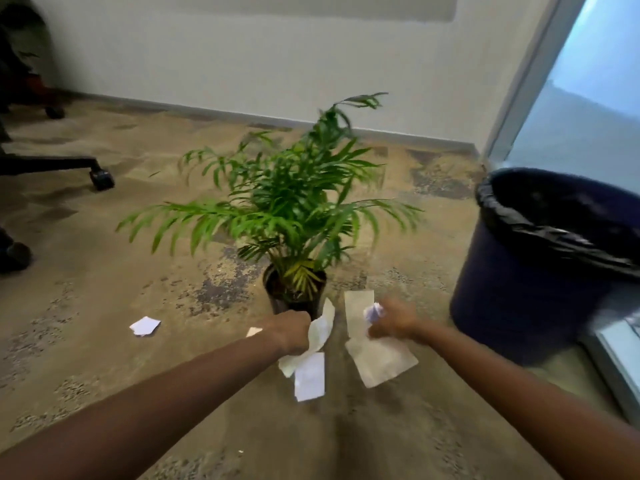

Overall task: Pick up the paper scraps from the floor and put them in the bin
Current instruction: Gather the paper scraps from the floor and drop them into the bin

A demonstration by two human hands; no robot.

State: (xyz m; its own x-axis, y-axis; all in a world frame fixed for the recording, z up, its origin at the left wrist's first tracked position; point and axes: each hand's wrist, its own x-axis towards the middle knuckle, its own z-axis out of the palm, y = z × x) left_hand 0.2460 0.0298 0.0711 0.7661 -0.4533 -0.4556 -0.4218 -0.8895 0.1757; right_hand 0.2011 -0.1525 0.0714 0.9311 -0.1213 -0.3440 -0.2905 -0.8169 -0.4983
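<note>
My left hand (292,330) is closed on a bunch of white paper scraps (313,355) that hang below and beside the fist. My right hand (391,322) grips several more paper scraps (379,362), one crumpled at the fingertips, flat sheets sticking up and drooping down. Both hands hover over the carpet just in front of a potted plant. One white scrap (144,326) lies on the carpet to the left, and a small piece (254,331) peeks out behind my left wrist. The dark blue bin (519,289) with a black liner stands at the right, its mouth open.
A green potted palm (294,216) stands right behind my hands. Office chair legs with castors (101,177) are at the left. A white wall runs along the back, and a glass panel (588,109) with a metal floor rail is behind the bin.
</note>
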